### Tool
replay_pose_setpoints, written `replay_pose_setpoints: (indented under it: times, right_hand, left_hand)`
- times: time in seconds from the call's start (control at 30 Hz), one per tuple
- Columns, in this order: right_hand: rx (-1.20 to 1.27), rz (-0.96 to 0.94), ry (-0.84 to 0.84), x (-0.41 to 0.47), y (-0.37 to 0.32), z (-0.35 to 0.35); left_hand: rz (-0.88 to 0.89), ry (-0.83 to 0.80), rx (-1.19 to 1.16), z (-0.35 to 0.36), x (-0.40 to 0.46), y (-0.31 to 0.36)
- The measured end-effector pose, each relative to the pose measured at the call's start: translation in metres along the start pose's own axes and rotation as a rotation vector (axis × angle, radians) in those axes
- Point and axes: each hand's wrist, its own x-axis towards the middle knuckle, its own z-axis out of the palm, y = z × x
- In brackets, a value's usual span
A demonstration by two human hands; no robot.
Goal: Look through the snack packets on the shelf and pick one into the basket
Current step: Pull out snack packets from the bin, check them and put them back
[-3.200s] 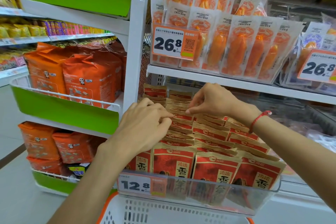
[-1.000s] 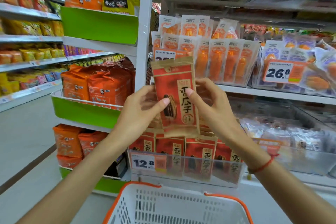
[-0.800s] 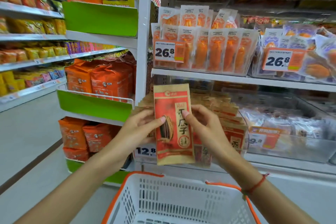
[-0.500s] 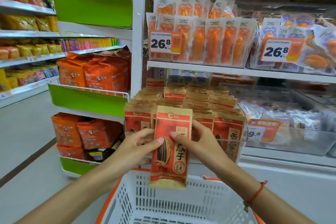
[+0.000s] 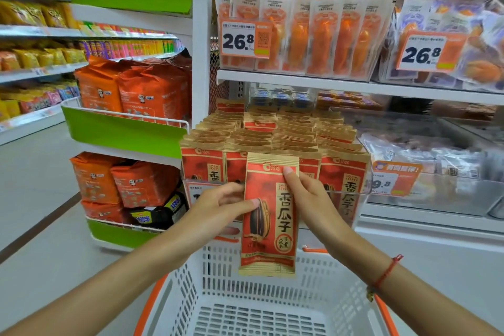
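The shelf (image 5: pixel 354 87) carries rows of packets (image 5: pixel 272 133). The basket (image 5: pixel 191 281) sits below, its near rim cut off. One packet (image 5: pixel 268 237) hangs upright above it, long axis vertical, printed face toward the camera. Left hand (image 5: pixel 218 207) and right hand (image 5: pixel 308 199) pinch its sides; fingers behind are hidden.

Sunflower seed packet (image 5: pixel 268 215) held over the basket (image 5: pixel 272 294)

Left hand (image 5: pixel 218 207) and right hand (image 5: pixel 308 199) pinch its sides upright, before the shelf bin (image 5: pixel 365 185) of matching packets.

Open basket (image 5: pixel 261 316) mouth directly below, packed snack packets (image 5: pixel 275 139) and shelf (image 5: pixel 354 87) behind.
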Motion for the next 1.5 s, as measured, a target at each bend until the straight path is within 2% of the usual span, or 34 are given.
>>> replay_pose_setpoints:
  times: [0.17, 0.3, 0.47, 0.67, 0.8, 1.23, 1.43, 1.5]
  right_hand:
    - [0.021, -0.053, -0.003, -0.001, -0.001, 0.001]
    - [-0.031, -0.028, -0.048, -0.002, 0.001, 0.005]
    - [-0.152, -0.088, -0.109, -0.002, -0.003, -0.001]
    - [0.018, -0.061, -0.318, 0.002, -0.002, -0.015]
    - [0.037, -0.061, -0.342, 0.003, -0.001, -0.02]
    - [-0.146, -0.174, -0.236, -0.002, 0.003, -0.016]
    - [-0.52, -0.29, 0.122, -0.006, -0.005, -0.006]
    - [-0.577, -0.333, 0.23, -0.006, -0.008, -0.006]
  left_hand:
    - [0.089, 0.035, 0.045, -0.002, -0.001, 0.009]
    - [0.114, 0.094, -0.055, -0.007, -0.001, 0.009]
    - [0.097, 0.16, -0.198, -0.013, 0.0, 0.01]
    - [0.065, 0.178, -0.231, -0.022, 0.001, 0.01]
    - [0.056, 0.133, -0.224, -0.023, 0.0, 0.008]
    - [0.094, 0.15, -0.121, -0.021, 0.0, 0.007]
    - [0.091, 0.073, -0.061, -0.014, 0.0, 0.011]
    - [0.076, 0.035, -0.041, -0.012, 0.0, 0.011]
